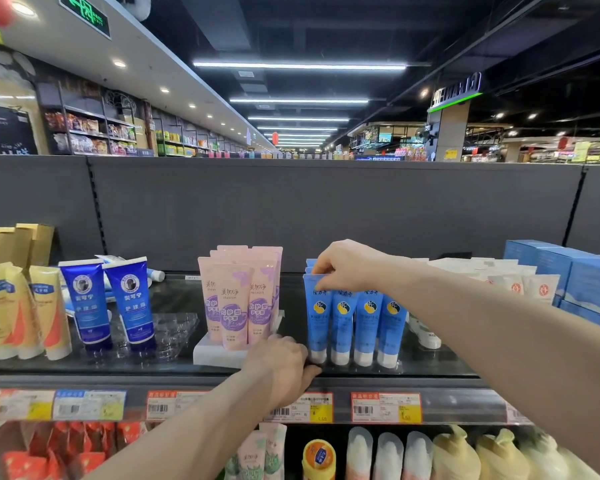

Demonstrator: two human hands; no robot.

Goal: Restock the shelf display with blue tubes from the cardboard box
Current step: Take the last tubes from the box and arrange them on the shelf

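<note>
Several light-blue tubes (355,327) with white caps stand upright in a clear plastic tray (397,370) on the top shelf, right of centre. My right hand (347,265) reaches over them and pinches the top edge of the leftmost blue tube (316,317). More blue tube tops show just behind it. My left hand (281,368) rests low at the tray's front left corner, fingers curled against the shelf edge beside the tube caps. The cardboard box is not in view.
Pink tubes (238,299) on a white stand sit left of the blue ones. Two dark-blue tubes (113,303) and yellow tubes (21,313) stand further left. White tubes (513,282) and blue cartons (575,275) are to the right. Price labels (385,407) line the shelf front.
</note>
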